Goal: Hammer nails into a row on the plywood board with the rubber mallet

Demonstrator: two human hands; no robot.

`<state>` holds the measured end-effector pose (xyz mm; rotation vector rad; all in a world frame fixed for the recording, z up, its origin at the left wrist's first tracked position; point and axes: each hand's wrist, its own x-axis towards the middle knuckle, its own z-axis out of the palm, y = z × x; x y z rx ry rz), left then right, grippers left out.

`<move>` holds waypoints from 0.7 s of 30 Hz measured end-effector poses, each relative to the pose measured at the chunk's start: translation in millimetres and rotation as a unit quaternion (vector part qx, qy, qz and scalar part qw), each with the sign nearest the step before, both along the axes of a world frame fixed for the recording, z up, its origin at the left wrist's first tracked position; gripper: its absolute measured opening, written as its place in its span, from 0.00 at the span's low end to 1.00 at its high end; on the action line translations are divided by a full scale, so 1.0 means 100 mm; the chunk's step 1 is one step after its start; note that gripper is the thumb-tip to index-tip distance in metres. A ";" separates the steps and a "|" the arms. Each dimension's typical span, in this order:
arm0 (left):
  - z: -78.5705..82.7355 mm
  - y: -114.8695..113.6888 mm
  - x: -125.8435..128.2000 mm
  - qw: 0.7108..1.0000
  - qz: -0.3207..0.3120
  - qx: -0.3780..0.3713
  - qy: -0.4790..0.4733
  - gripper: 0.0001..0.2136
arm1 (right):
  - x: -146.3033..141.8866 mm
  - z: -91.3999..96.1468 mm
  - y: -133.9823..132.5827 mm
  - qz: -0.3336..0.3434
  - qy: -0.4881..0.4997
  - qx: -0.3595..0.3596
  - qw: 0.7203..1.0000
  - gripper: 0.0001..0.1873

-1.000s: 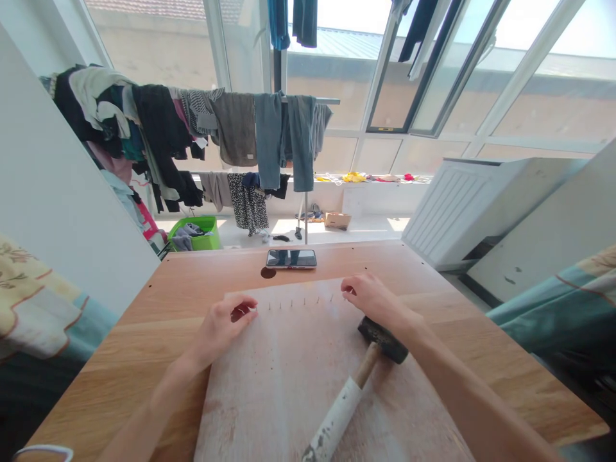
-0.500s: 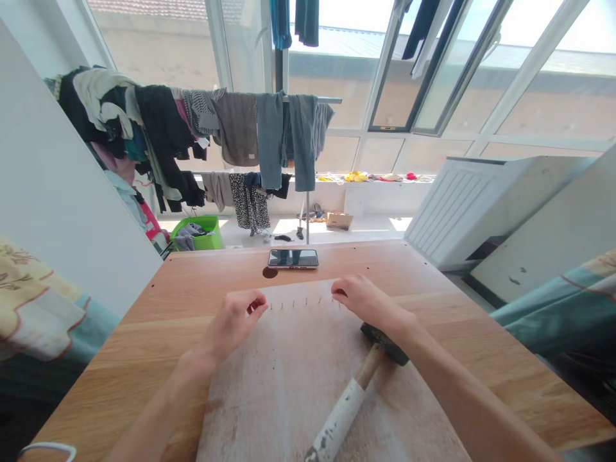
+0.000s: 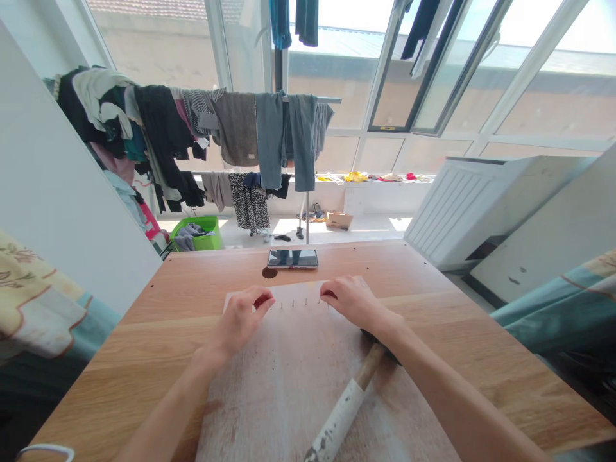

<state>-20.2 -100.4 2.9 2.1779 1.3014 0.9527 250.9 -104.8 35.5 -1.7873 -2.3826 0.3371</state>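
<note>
A row of thin nails (image 3: 293,304) stands upright near the far edge of a pale, worn board (image 3: 289,398). My left hand (image 3: 246,314) is at the left end of the row, thumb and fingers pinched; what they hold, if anything, is hidden. At the right end, my right hand (image 3: 350,298) is closed in a pinch, and a thin nail (image 3: 328,307) shows just under its fingers. A hammer (image 3: 339,417) with a white-wrapped wooden handle lies on the board, its dark head partly hidden under my right forearm.
A phone (image 3: 292,258) lies at the far side of the wooden table (image 3: 158,333), beside a dark round hole. Behind stand a laundry rack with hanging clothes (image 3: 235,128), a green basket (image 3: 209,234) and a white ribbed appliance (image 3: 457,212). A white cable (image 3: 52,447) is at the near left.
Both hands have moved inward along the row of nails, my left to the right and my right to the left. My right forearm now covers more of the hammer's head.
</note>
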 end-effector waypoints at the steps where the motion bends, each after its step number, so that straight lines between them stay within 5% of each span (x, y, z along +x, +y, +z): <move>1: 0.01 0.00 0.00 1.000 0.011 0.001 -0.011 0.08 | -0.01 -0.01 0.01 0.004 -0.009 -0.007 1.000 0.12; 11: -0.04 0.00 0.14 0.999 -0.029 -0.011 0.040 0.04 | -0.08 0.08 -0.02 0.011 -0.043 -0.016 0.999 0.12; 21: -0.10 0.03 0.18 0.995 -0.036 0.094 0.015 0.05 | -0.33 0.13 -0.05 0.043 -0.024 -0.025 0.998 0.13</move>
